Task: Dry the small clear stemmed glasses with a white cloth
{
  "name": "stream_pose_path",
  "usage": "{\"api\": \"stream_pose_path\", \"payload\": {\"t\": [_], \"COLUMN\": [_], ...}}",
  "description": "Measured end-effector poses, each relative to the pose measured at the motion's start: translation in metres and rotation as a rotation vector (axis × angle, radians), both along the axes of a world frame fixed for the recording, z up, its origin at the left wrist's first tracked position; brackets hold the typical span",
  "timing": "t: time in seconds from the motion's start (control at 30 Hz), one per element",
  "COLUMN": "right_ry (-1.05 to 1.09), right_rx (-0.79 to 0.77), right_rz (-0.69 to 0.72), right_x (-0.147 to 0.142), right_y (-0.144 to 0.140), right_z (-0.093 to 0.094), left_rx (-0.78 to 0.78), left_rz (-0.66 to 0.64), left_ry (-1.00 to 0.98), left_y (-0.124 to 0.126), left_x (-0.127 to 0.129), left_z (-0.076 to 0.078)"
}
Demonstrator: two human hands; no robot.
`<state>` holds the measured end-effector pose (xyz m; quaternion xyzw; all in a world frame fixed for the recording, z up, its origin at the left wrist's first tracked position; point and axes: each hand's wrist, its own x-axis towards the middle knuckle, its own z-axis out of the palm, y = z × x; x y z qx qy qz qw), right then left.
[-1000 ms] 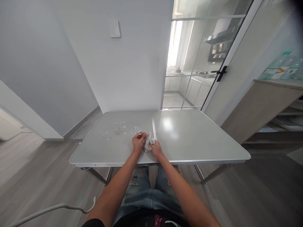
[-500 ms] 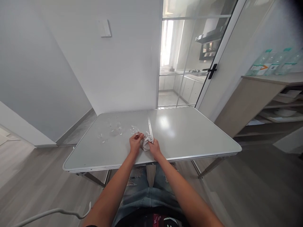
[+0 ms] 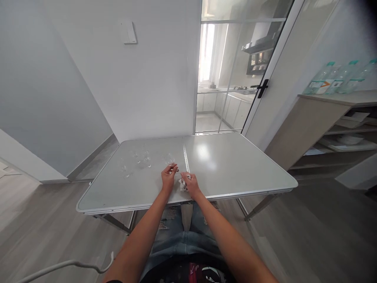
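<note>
My left hand (image 3: 169, 175) is closed in a pinch around a clear wine glass (image 3: 170, 158), whose bowl points away from me above the fingers. Its see-through outline is faint, and the fingers hide part of it. Close by on the right, my right hand (image 3: 191, 183) grips a crumpled white cloth (image 3: 183, 186), bunched under the fingers near the glass's lower end. Whether cloth and glass touch I cannot tell. Farther left on the table stand several clear glasses, among them one glass (image 3: 147, 156) toward the back and another glass (image 3: 123, 168) nearer the left edge.
The grey folding table (image 3: 235, 165) has a metal rim and a centre seam. Behind it are a white wall and a glass door (image 3: 224, 70) with a black handle. A wooden shelf unit (image 3: 321, 114) on the right carries several plastic bottles (image 3: 326, 80).
My right hand has drawn the cloth slightly away from my left fingers and bunched it tighter. The glass in my left hand has tilted more upright. The view has shifted a little.
</note>
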<state>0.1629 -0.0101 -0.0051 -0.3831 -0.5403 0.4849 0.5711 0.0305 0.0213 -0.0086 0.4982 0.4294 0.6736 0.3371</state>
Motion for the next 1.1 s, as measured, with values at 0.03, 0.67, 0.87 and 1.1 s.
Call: {"api": "stream_pose_path", "payload": {"t": [0.03,0.67,0.87,1.1], "right_ry": [-0.033,-0.06,-0.115,-0.228], "right_rx": [0.034,-0.012,-0.006,-0.036], "right_rz": [-0.032,-0.302,-0.419,-0.676], "right_x": [0.0,-0.003,-0.005,0.047], "right_y": [0.0,0.011,0.01,0.037], "right_z": [0.0,-0.006,-0.007,0.018], "left_rx": [0.014,0.189,0.218,0.241], "left_rz": [-0.018,-0.039,-0.1,-0.013], "left_ry": [0.028,0.592,0.582,0.501], "left_y": [0.0,-0.001,0.003,0.001], "left_x": [0.0,0.007,0.007,0.006], "left_z": [0.001,0.0,-0.003,0.001]}}
